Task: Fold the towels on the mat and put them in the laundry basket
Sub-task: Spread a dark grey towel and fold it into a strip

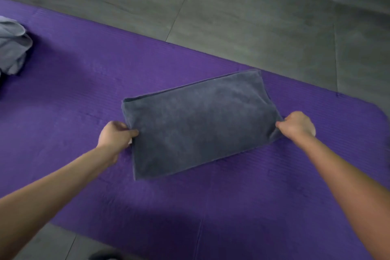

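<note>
Now both hands pinch the folded grey towel (200,120) on the purple mat (84,82): left hand (115,135) at nine o'clock, right hand (298,125) at three, fingers (133,133) curled on its edges.

1. One view only, worn on the head, looking forward and steeply down from above the mat (84,91)
2. It sits close: both forearms run in from the lower corners, left hand (115,135) and right hand (298,125) near mid-frame at the towel (200,122)
3. The wide lens bends the mat's edges; floor (253,6) fills the top, a pale cloth (12,46) is cut by the left edge
</note>
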`<move>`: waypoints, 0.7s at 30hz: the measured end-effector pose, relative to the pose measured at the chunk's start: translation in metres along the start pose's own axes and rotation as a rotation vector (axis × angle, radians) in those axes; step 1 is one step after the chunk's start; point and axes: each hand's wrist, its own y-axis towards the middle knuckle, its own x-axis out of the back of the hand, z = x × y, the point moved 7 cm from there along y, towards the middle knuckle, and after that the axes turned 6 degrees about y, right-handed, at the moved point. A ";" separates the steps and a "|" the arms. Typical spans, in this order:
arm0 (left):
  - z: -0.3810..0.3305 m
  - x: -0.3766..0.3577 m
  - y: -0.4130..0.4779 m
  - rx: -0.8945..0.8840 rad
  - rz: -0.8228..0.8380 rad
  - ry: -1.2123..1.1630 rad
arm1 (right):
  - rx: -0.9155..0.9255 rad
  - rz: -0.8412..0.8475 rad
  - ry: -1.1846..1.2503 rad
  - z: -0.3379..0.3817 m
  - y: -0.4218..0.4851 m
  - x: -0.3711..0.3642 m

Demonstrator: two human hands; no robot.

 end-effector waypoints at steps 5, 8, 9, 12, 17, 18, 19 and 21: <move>-0.030 0.016 -0.007 -0.425 -0.157 0.513 | -0.093 0.188 -0.097 -0.068 -0.093 -0.029; -0.044 0.001 -0.049 -0.989 -0.134 0.774 | 0.172 -0.017 -0.296 -0.081 -0.143 -0.026; -0.040 -0.006 -0.064 -1.149 -0.052 0.825 | 0.363 -0.170 -0.326 -0.074 -0.160 -0.023; -0.008 -0.022 -0.088 -1.414 0.154 1.001 | 0.909 -0.329 -0.320 -0.061 -0.201 -0.036; 0.003 -0.030 -0.078 -1.404 0.094 1.155 | 0.909 -0.318 -0.382 -0.071 -0.192 -0.057; 0.000 -0.031 -0.081 -1.407 0.065 1.169 | 0.894 -0.328 -0.321 -0.068 -0.192 -0.053; -0.002 -0.032 -0.082 -1.400 0.063 1.174 | 0.883 -0.334 -0.252 -0.065 -0.192 -0.048; -0.007 -0.030 -0.082 -1.373 0.120 1.132 | 0.826 -0.283 -0.122 -0.062 -0.193 -0.040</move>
